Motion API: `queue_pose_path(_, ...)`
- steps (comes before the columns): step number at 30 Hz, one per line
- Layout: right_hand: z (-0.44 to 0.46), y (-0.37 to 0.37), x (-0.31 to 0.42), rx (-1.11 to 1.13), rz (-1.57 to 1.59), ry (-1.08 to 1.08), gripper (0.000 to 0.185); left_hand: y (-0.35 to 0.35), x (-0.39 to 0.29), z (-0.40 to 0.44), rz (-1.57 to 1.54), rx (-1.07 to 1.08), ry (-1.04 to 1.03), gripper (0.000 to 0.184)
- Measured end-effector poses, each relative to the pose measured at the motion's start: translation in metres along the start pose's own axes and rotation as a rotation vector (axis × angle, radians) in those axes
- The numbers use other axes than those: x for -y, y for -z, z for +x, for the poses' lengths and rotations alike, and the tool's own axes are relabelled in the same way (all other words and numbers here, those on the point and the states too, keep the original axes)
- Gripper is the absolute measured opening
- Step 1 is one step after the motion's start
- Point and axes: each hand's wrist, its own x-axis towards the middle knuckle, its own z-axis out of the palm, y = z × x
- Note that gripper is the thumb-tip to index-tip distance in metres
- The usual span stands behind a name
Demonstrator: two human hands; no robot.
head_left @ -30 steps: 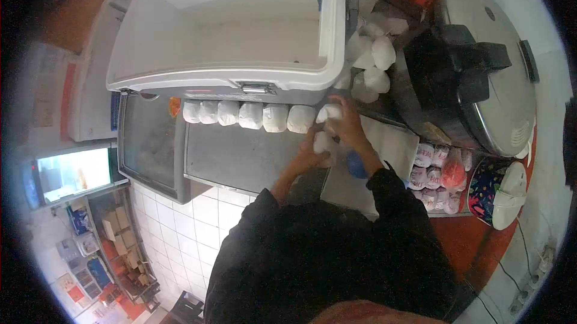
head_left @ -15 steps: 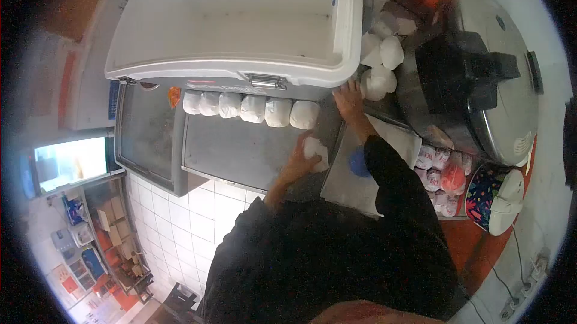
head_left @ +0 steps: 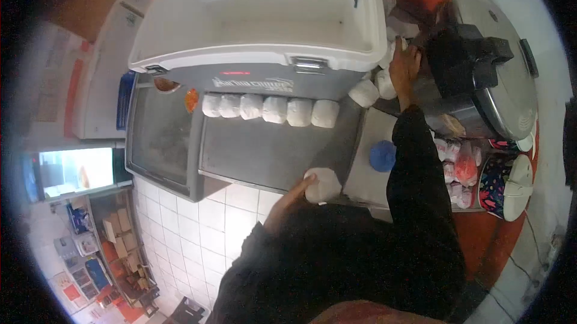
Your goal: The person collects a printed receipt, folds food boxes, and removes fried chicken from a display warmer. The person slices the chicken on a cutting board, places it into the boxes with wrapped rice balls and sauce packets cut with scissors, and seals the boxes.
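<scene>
My left hand [head_left: 293,199] holds a white wrapped bundle [head_left: 323,185] near the front edge of the grey counter [head_left: 270,150]. Over on the right, my right hand [head_left: 406,66] reaches among the white bundles [head_left: 364,93] piled between the cooler and the big pot; its fingers are bent over a white bundle there, partly hidden by the hand. Several white wrapped bundles [head_left: 274,109] stand in a row on the counter along the cooler's front. A blue round object [head_left: 383,156] lies on a pale board [head_left: 360,177] beside my right forearm.
Behind the row stands an open white and grey cooler [head_left: 252,54]. A large pot with a lid [head_left: 505,84] is at the right. Below it are printed wrapped packs [head_left: 448,150], a red bag [head_left: 466,165] and a patterned container [head_left: 497,186]. A glass-topped freezer [head_left: 162,135] stands left.
My right hand has moved from the row to the pile near the pot. My left hand has drawn its white bundle back toward my body. The view has shifted a little.
</scene>
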Motion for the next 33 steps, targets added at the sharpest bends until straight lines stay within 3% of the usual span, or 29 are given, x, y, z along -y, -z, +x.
queue_pose_path(2, -0.001, 0.001, 0.003, -0.1, -0.017, -0.02, 0.049, 0.019, 0.019, -0.004, -0.106, 0.086, -0.043, 0.068)
queue_pose_path(6, -0.038, 0.051, 0.025, -0.264, 0.072, -0.052, 0.06, 0.068, 0.018, 0.0, -0.275, 0.232, -0.044, 0.076)
queue_pose_path(7, -0.056, 0.067, 0.033, -0.292, 0.111, -0.059, 0.066, 0.112, 0.034, 0.028, -0.564, 0.795, 0.005, 0.078)
queue_pose_path(8, -0.072, 0.082, 0.043, -0.3, 0.079, -0.117, 0.066, 0.119, 0.022, 0.027, -0.526, 0.81, 0.06, 0.078)
queue_pose_path(10, -0.117, 0.108, 0.063, -0.273, 0.658, -0.278, 0.071, 0.124, 0.004, 0.021, -0.626, 0.765, 0.022, 0.077)
queue_pose_path(12, -0.173, 0.131, 0.077, -0.265, 1.308, -0.512, 0.073, 0.18, 0.0, 0.044, -0.359, 0.353, 0.16, 0.072)
queue_pose_path(14, -0.23, 0.163, 0.086, -0.147, 1.597, -0.746, 0.071, 0.175, -0.028, 0.036, -0.202, 0.489, 0.173, 0.07)
queue_pose_path(16, -0.272, 0.241, 0.095, 0.037, 1.532, -0.916, 0.065, 0.145, -0.054, 0.026, -0.226, 0.61, 0.325, 0.071)
queue_pose_path(17, -0.306, 0.248, 0.098, -0.036, 1.665, -0.964, 0.063, 0.133, -0.054, 0.028, -0.156, 0.652, 0.404, 0.071)
queue_pose_path(19, -0.366, 0.281, 0.104, -0.177, 1.8, -0.995, 0.06, 0.114, -0.039, 0.031, 0.139, 0.642, 0.12, 0.071)
queue_pose_path(20, -0.391, 0.306, 0.111, -0.224, 1.801, -0.995, 0.059, 0.097, -0.025, 0.033, 0.221, 0.72, 0.224, 0.071)
queue_pose_path(22, -0.457, 0.34, 0.132, -0.433, 2.019, -1.119, 0.055, 0.067, 0.014, 0.03, -0.068, 0.909, 0.579, 0.073)
queue_pose_path(24, -0.529, 0.358, 0.154, -0.649, 2.047, -1.159, 0.055, 0.062, 0.069, 0.047, 0.038, 0.954, 0.796, 0.074)
queue_pose_path(25, -0.567, 0.381, 0.17, -0.665, 1.905, -1.271, 0.062, 0.049, 0.103, 0.039, 0.074, 0.963, 0.873, 0.074)
queue_pose_path(26, -0.608, 0.387, 0.184, -0.816, 2.034, -1.121, 0.068, 0.037, 0.135, 0.031, 0.111, 0.972, 0.951, 0.074)
queue_pose_path(28, -0.686, 0.421, 0.22, -1.073, 1.984, -1.115, 0.076, 0.008, 0.211, -0.026, 0.391, 0.964, 1.107, 0.075)
queue_pose_path(29, -0.721, 0.442, 0.236, -1.167, 1.945, -1.133, 0.081, 0.005, 0.259, -0.046, 0.381, 1.007, 1.207, 0.072)
queue_pose_path(33, -0.866, 0.49, 0.317, -1.531, 1.567, -1.271, 0.087, 0.0, 0.421, -0.164, 0.73, 1.115, 1.267, 0.063)
